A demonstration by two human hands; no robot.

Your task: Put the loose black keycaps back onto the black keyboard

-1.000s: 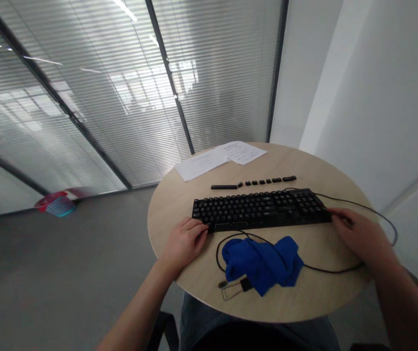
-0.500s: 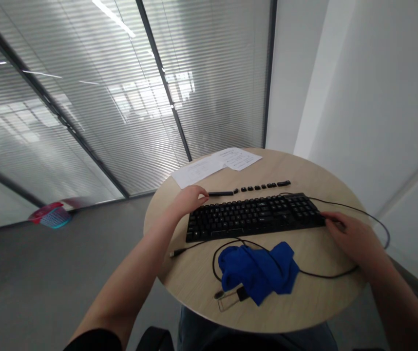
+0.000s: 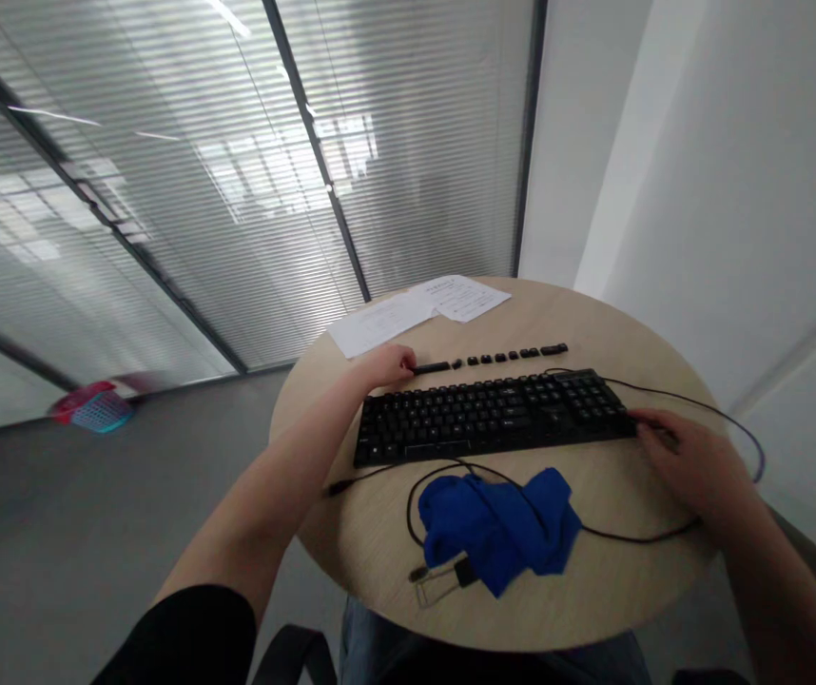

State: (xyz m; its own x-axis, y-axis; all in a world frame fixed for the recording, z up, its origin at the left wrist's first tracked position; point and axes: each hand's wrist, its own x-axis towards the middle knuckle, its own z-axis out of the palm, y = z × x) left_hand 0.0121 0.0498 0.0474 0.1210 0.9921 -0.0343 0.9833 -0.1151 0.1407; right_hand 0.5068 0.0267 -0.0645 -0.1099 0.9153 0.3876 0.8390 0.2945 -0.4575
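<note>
Here's the left hand [image 3: 392, 366], out at ten o'clock from the middle of the keyboard [image 3: 494, 419], fingers curled over the near end of a long black key [image 3: 433, 368]! It lies loose on the tabletop [image 3: 614, 590], directly at three o'clock from that hand and touching the fingertips, its far end poking out into view. Is the pinch closed? Cannot tell; the fingers cover that end.

Over to the right hand [image 3: 689, 466], between three and four o'clock, and that one looks clamped on the keyboard's right end, thumb and fingers together at the corner.

So the step in hand, by my reading, is taking up that long key while the other hand steadies the board. The next move would seem to call for a sure pinch and a clean lift, without brushing the row of small loose keys [image 3: 500, 358] strung out from twelve to one o'clock, close beside the long one.

Down at six o'clock, a blue cloth [image 3: 500, 523] lies rumpled, a wire tool [image 3: 438, 582] poking from its left side.
</note>
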